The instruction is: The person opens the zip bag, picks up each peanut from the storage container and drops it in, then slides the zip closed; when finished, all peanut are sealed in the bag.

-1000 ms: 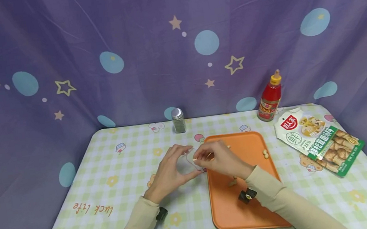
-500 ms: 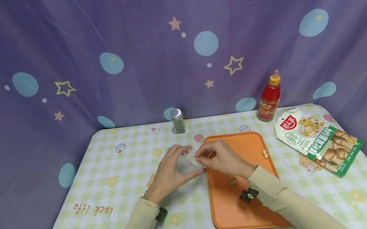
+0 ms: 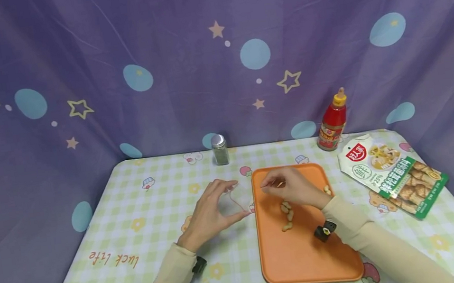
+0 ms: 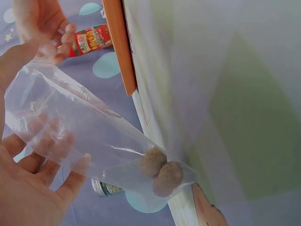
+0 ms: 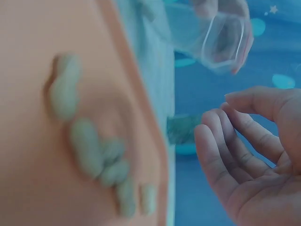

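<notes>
My left hand [image 3: 212, 208] holds a clear plastic bag [image 4: 94, 113] by its mouth, thumb and fingers spread wide so that it gapes. Low in the bag lies a light-brown, two-lobed thing [image 4: 162, 172] that looks like a peanut in its shell. My right hand [image 3: 295, 187] hovers over the upper part of the orange tray [image 3: 307, 262], right of the bag. Its fingers are loosely bent, with nothing between them in the right wrist view. Several unshelled peanuts [image 5: 65, 89] lie on the tray below that hand.
At the back of the checked tablecloth stand a glass shaker [image 3: 220, 151] with a metal cap and a red sauce bottle [image 3: 332, 123]. A green and white food pouch [image 3: 395, 174] lies right of the tray. Behind the table hangs a purple curtain [image 3: 188, 108].
My right hand has moved from the bag's mouth rightward over the tray. The small pale thing in its fingertips a second ago is gone from them. My left hand stays in place.
</notes>
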Demonstrator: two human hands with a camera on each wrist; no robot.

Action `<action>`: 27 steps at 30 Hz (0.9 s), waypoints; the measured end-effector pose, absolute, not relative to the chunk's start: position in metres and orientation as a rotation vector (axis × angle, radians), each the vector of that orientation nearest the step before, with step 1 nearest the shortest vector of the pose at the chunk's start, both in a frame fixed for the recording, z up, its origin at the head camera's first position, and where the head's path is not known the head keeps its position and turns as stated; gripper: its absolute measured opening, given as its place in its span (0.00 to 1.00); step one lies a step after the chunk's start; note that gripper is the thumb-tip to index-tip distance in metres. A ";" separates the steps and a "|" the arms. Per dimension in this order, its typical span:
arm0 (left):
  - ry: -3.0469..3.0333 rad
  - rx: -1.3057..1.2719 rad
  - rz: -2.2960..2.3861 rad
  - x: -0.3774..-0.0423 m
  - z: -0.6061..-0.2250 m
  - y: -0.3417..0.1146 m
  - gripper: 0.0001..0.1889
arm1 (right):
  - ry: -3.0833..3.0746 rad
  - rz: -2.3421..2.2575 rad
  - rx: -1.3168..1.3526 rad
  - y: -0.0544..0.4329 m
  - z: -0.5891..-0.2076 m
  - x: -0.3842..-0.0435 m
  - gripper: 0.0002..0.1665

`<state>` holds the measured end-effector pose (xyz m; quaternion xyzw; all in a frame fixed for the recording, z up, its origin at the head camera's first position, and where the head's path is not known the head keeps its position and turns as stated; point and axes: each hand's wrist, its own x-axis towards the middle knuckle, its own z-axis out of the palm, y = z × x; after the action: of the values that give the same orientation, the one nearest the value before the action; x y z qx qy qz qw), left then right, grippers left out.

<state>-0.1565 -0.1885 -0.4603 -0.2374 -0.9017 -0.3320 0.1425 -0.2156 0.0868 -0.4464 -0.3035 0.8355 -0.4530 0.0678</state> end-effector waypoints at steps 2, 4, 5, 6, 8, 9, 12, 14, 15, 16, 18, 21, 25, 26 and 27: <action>-2.600 -0.689 -0.958 -0.156 -0.460 -0.189 0.41 | 2.512 -1.367 -0.903 0.093 -0.450 -0.219 0.09; -2.601 -0.691 -0.958 -0.156 -0.460 -0.189 0.41 | 2.511 -1.362 -0.894 0.100 -0.455 -0.222 0.09; -2.601 -0.692 -0.957 -0.156 -0.460 -0.189 0.41 | 2.508 -1.357 -0.884 0.103 -0.457 -0.223 0.09; -2.604 -0.690 -0.958 -0.156 -0.460 -0.189 0.41 | 2.510 -1.349 -0.875 0.105 -0.459 -0.225 0.09; -2.607 -0.688 -0.956 -0.156 -0.460 -0.190 0.41 | 2.544 -1.322 -0.868 0.110 -0.463 -0.229 0.08; -2.610 -0.685 -0.958 -0.156 -0.460 -0.190 0.41 | 2.557 -1.314 -0.866 0.113 -0.465 -0.230 0.07; -2.617 -0.679 -0.960 -0.156 -0.460 -0.190 0.41 | 2.593 -1.301 -0.854 0.119 -0.470 -0.236 0.05; -2.620 -0.676 -0.965 -0.156 -0.460 -0.191 0.41 | 2.601 -1.292 -0.848 0.122 -0.474 -0.239 0.06; -2.622 -0.675 -0.969 -0.156 -0.461 -0.191 0.41 | 2.605 -1.280 -0.837 0.123 -0.475 -0.240 0.07; -2.624 -0.676 -0.974 -0.156 -0.461 -0.191 0.41 | 2.610 -1.268 -0.823 0.123 -0.476 -0.242 0.08; -2.626 -0.679 -0.982 -0.155 -0.461 -0.191 0.41 | 2.617 -1.240 -0.788 0.124 -0.478 -0.244 0.09; -2.633 -0.681 -0.979 -0.155 -0.460 -0.191 0.41 | 2.638 -1.199 -0.748 0.123 -0.480 -0.248 0.09; -2.633 -0.675 -0.970 -0.155 -0.459 -0.191 0.41 | 2.643 -1.191 -0.749 0.121 -0.481 -0.252 0.09; -2.630 -0.674 -0.970 -0.155 -0.459 -0.191 0.41 | 2.643 -1.188 -0.753 0.120 -0.481 -0.253 0.09; -2.630 -0.673 -0.971 -0.155 -0.459 -0.191 0.41 | 2.639 -1.186 -0.755 0.119 -0.481 -0.254 0.09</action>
<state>-0.1550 -0.1910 -0.4594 -0.2315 -0.9046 -0.3340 0.1289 -0.2542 0.1190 -0.4811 -0.2519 0.8800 -0.3955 0.0755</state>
